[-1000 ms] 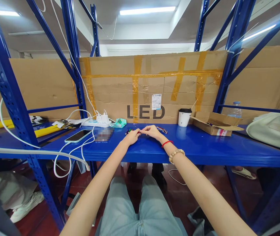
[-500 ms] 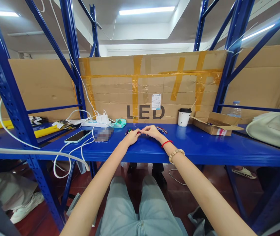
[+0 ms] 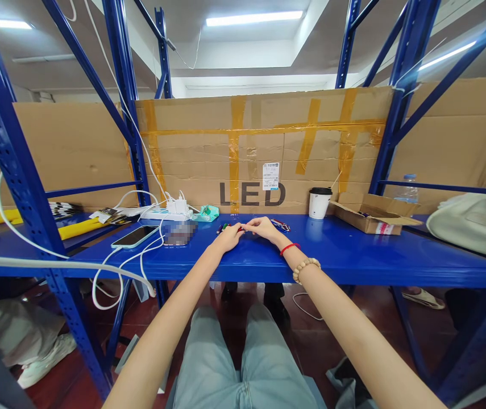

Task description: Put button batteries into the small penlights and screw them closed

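Note:
Over the middle of the blue shelf (image 3: 264, 261), my left hand (image 3: 228, 238) and my right hand (image 3: 263, 228) meet at their fingertips. Both are closed in a pinch. A tiny red thing (image 3: 240, 229) shows at the left fingertips, too small to name; what the right fingers pinch is hidden. Just beyond my left hand lie small multicoloured pieces (image 3: 223, 228), partly covered by it. More small slender pieces (image 3: 281, 225), with red and metallic colours, lie in a bunch behind my right hand.
Left on the shelf are a phone (image 3: 135, 237), white cables, a power strip (image 3: 170, 211) and a green packet (image 3: 207, 213). To the right stand a lidded paper cup (image 3: 320, 204), an open cardboard box (image 3: 368, 218) and a pale bag (image 3: 473, 224). Cardboard (image 3: 183, 153) walls the back.
Both hands stay pinched together in the same place, with hardly any shift of the fingers. The items on the shelf have not moved.

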Demonstrator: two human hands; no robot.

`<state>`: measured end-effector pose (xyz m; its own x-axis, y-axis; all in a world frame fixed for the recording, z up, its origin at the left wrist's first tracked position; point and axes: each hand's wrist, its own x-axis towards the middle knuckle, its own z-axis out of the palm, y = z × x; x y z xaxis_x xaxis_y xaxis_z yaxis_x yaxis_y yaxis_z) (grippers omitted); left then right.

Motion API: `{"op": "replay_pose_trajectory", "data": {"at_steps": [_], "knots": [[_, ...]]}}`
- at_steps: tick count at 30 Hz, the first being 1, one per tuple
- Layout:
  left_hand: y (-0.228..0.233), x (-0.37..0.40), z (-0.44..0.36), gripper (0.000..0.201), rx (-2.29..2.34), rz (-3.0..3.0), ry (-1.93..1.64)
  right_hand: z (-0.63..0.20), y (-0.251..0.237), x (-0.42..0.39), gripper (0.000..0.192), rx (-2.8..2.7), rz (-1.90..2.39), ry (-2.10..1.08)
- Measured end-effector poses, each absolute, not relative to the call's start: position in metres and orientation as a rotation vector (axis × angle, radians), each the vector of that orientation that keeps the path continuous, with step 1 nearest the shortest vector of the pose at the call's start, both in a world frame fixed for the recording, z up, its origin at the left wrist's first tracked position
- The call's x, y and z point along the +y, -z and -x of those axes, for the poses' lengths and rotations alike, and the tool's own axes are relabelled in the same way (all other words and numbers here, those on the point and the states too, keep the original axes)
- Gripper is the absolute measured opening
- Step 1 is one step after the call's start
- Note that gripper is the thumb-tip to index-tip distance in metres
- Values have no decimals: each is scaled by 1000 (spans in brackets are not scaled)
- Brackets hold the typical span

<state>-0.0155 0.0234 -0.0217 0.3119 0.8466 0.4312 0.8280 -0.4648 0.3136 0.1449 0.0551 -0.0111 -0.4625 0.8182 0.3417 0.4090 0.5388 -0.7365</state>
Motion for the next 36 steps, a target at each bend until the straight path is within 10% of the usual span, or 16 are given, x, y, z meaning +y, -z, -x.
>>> {"op": "replay_pose_trajectory", "data": {"at_steps": [36], "knots": [[12,5,13,25,1551,-2463,-947,-146,5,42,23,-2074,995,-847]]}}
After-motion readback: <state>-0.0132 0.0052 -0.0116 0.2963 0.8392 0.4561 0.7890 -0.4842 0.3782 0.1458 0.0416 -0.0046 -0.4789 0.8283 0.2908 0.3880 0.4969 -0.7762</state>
